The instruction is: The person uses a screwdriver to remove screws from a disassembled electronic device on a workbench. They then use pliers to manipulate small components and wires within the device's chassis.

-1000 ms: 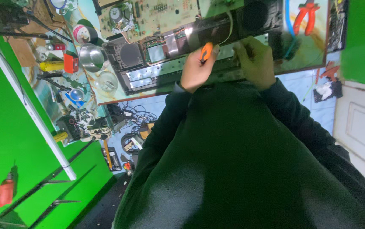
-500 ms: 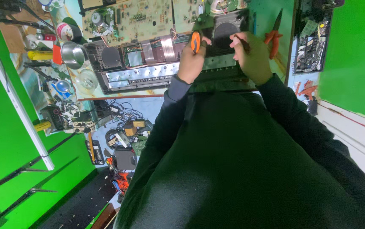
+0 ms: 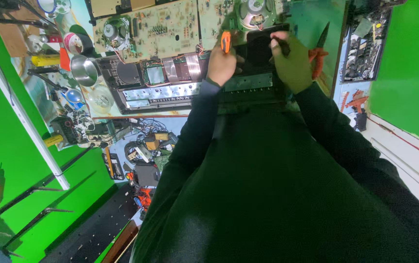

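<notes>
A person in a dark sweater leans over a cluttered workbench (image 3: 316,29). The left hand (image 3: 221,65) is closed around an orange-handled screwdriver (image 3: 225,41), held upright over a black panel (image 3: 258,53) of an opened stereo unit (image 3: 156,85). The right hand (image 3: 292,61) pinches a small dark part at the panel's far edge. Orange-handled pliers (image 3: 319,48) lie just beside it; 2 circuit boards (image 3: 151,29) sit beyond.

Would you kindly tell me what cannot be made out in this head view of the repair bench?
- Tip of the orange-handled screwdriver: hidden behind the left hand.
- What the right hand pinches: too small and dark to tell.
- Near edge of the black panel: covered by the person's dark sleeves.
- Circuit board parts: too small to identify.
</notes>
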